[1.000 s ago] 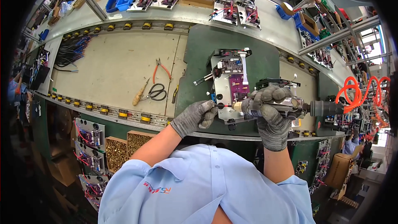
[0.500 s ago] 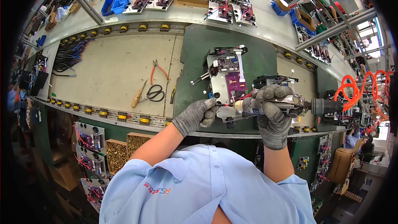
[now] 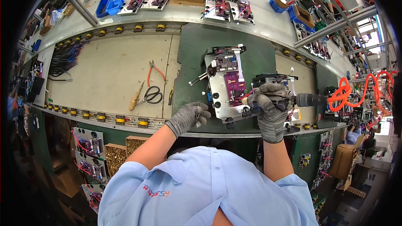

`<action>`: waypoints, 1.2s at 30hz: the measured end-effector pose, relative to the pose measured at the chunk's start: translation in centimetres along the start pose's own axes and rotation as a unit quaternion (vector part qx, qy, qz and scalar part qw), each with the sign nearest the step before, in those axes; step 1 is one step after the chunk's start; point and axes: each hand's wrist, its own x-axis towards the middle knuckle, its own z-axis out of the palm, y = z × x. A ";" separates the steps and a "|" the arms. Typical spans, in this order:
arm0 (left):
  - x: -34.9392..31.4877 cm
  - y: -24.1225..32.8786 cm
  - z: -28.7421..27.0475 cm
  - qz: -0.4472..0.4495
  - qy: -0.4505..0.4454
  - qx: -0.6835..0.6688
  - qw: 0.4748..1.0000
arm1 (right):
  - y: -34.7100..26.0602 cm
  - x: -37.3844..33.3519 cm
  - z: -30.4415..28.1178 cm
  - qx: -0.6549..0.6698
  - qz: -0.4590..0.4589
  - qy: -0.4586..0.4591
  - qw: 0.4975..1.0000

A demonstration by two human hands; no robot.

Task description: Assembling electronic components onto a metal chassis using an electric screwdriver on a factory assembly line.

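In my gloved right hand (image 3: 271, 111) is an air screwdriver (image 3: 281, 99), its fingers wrapped round the body. The tool lies nearly level, its nose pointing left over the right edge of a chassis assembly (image 3: 217, 86) with a purple circuit board (image 3: 235, 87). Its bit cannot be made out. My gloved left hand (image 3: 188, 118) is apart from the chassis, near the green board's (image 3: 251, 42) front edge. Its fingers are curled together, with small shiny bits showing between them, too small to name. Behind the screwdriver sits a second black-framed assembly (image 3: 261, 79), partly hidden.
Left of the green board lie red-handled cutters (image 3: 155, 73), black scissors (image 3: 152, 95), a wooden-handled awl (image 3: 136, 97) and a bundle of dark cables (image 3: 65, 60). An orange coiled hose (image 3: 344, 90) trails right from the tool. Boxes of brass parts (image 3: 116, 159) stand below the front rail.
My left hand has drawn back from the screwdriver's tip, toward the left and nearer to me. The tool's nose has shifted right, away from the chassis's front left corner.
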 end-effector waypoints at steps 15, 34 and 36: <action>-0.4 -0.8 -0.5 -0.016 -0.068 -0.070 0.995 | 2.7 -0.4 0.1 -0.180 -0.013 -0.077 0.981; -4.9 2.6 2.3 0.140 0.029 0.154 0.978 | 1.8 0.9 0.7 -0.205 0.033 -0.151 0.966; -5.5 3.3 3.9 0.145 0.017 0.161 0.976 | 0.9 1.2 -0.1 -0.151 0.047 -0.121 0.980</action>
